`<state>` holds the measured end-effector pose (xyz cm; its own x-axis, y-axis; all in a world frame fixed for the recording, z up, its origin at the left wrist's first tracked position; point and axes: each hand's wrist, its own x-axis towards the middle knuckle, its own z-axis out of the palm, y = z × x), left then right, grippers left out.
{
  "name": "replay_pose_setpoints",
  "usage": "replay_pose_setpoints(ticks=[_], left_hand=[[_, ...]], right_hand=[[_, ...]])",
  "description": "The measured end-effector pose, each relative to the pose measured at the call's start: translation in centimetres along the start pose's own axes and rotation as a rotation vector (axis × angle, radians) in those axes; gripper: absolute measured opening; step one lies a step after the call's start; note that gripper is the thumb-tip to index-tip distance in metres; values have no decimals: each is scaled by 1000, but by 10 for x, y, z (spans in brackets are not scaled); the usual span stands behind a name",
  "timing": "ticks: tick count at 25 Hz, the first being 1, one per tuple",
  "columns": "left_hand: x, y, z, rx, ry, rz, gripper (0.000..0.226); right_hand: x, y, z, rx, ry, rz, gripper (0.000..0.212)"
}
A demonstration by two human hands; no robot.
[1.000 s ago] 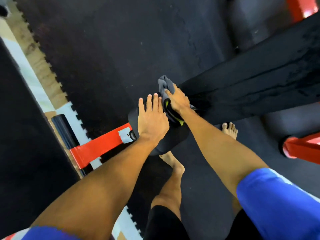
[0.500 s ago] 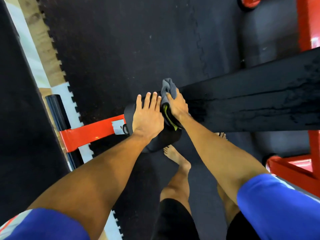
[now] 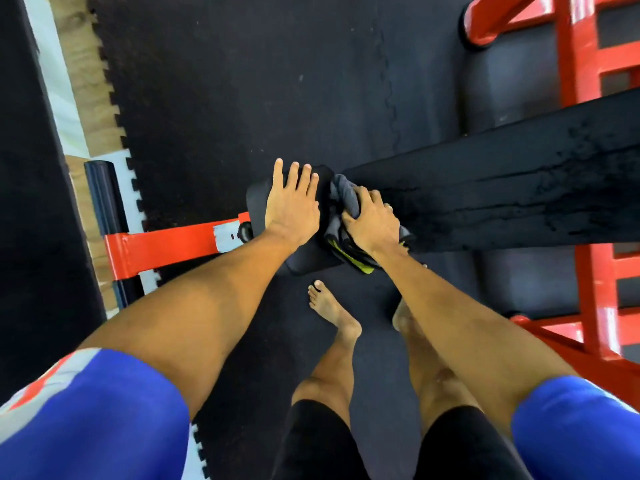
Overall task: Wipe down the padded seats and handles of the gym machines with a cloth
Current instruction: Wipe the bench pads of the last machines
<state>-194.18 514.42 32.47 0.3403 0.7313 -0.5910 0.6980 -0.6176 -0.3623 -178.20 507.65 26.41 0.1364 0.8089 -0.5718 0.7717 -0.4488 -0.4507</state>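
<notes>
A small black padded seat (image 3: 304,261) sits at the end of a long black bench pad (image 3: 519,199) on a red frame. My left hand (image 3: 292,206) rests flat on the small seat with its fingers straight. My right hand (image 3: 372,221) grips a bunched grey cloth (image 3: 343,195) with a yellow-green trim, pressed into the gap between the small seat and the long pad. The long pad's surface looks streaked and worn.
A red steel bar (image 3: 166,245) runs left from the seat to a black foot tube (image 3: 104,209). More red frame (image 3: 595,98) stands at the right. Black interlocking floor mats (image 3: 242,81) lie below, and my bare feet (image 3: 329,310) stand under the seat.
My right hand has drawn the cloth toward me along the gap, so less cloth sticks out beyond it. The view has shifted, showing more red frame at the right. The left hand stays flat on the seat.
</notes>
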Motion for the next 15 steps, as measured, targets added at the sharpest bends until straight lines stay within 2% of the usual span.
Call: replay_pose_setpoints(ticks=[3, 6, 9, 12, 15], left_hand=[[-4, 9, -13, 4, 18, 51, 63], [0, 29, -12, -17, 8, 71, 65], [11, 48, 4, 48, -12, 66, 68], [28, 66, 20, 122, 5, 50, 71], [37, 78, 27, 183, 6, 28, 73]], right_hand=[[5, 4, -34, -348, 117, -141, 65], [19, 26, -42, -654, 29, -236, 73], [31, 65, -11, -946, -94, -366, 71], [49, 80, 24, -1060, -159, -480, 66], [81, 66, 42, -1151, -174, -619, 64]])
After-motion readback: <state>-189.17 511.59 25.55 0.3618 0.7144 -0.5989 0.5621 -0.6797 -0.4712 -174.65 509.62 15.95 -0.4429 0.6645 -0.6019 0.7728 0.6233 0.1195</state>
